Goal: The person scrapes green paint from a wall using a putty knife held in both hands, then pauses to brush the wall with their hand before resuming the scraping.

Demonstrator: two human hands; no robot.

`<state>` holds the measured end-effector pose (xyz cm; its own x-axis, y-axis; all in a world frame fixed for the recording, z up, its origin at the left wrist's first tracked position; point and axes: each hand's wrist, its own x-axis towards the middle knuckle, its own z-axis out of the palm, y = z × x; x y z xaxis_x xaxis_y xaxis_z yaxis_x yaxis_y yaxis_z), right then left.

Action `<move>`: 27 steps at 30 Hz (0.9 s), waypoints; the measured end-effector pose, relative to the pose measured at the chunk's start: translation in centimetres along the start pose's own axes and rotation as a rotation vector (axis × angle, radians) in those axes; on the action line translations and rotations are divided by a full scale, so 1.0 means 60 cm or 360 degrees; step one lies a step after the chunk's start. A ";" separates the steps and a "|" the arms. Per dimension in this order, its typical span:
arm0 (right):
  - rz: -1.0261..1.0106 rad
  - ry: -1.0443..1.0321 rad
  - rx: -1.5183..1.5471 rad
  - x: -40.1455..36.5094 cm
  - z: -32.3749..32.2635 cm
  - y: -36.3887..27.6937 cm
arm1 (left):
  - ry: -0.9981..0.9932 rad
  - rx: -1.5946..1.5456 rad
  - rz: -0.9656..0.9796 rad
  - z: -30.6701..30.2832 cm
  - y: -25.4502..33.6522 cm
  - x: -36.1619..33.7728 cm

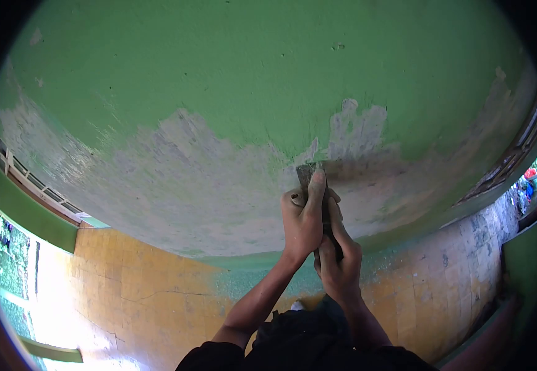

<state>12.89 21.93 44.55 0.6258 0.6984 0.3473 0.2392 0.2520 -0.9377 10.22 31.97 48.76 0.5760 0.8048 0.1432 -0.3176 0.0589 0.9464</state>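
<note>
Both my hands grip one scraper [306,172], whose flat blade touches the wall [231,74] at the lower edge of the green paint. My left hand [304,219] is closed round it near the blade, with the thumb stretched up along the tool. Lower down, my right hand [341,263] is wrapped round the dark handle. Green paint covers the upper wall; below it lies a broad pale, scraped band. A bare patch [358,127] reaches up into the green just above the blade. Fingers hide part of the handle.
Yellow floor tiles [138,278] spread below the wall, with greenish flakes [250,281] along its foot. Bright window openings [15,247] are at the left. A dark-framed window [510,164] and a green surface [531,253] stand at the right.
</note>
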 end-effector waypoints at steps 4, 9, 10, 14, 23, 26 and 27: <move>0.0051 -0.0041 -0.0094 -0.011 -0.004 -0.010 | 0.0001 -0.0061 -0.0018 -0.007 -0.007 -0.002; 0.0121 -0.0058 -0.0079 -0.003 -0.004 -0.035 | 0.0043 -0.0048 0.0073 0.007 0.033 0.008; 0.0127 -0.0061 -0.0091 -0.008 -0.005 -0.027 | 0.0059 0.0032 0.0056 0.000 0.007 0.002; 0.0196 -0.0070 -0.0121 -0.024 -0.012 -0.012 | 0.0061 -0.0005 -0.0008 0.001 -0.003 0.000; 0.0131 -0.0030 0.0059 0.002 -0.007 -0.029 | 0.0028 -0.0014 0.0017 0.005 0.017 0.006; 0.0150 -0.0039 0.0038 -0.002 -0.005 -0.028 | 0.0059 -0.0006 0.0082 0.004 0.005 0.006; 0.0207 -0.0070 0.0043 -0.013 -0.010 -0.024 | 0.0053 -0.0022 0.0044 0.002 0.002 0.006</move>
<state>12.50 20.63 45.65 0.6168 0.7550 0.2226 0.1379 0.1748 -0.9749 10.49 32.20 48.94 0.5417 0.8253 0.1595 -0.3434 0.0441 0.9382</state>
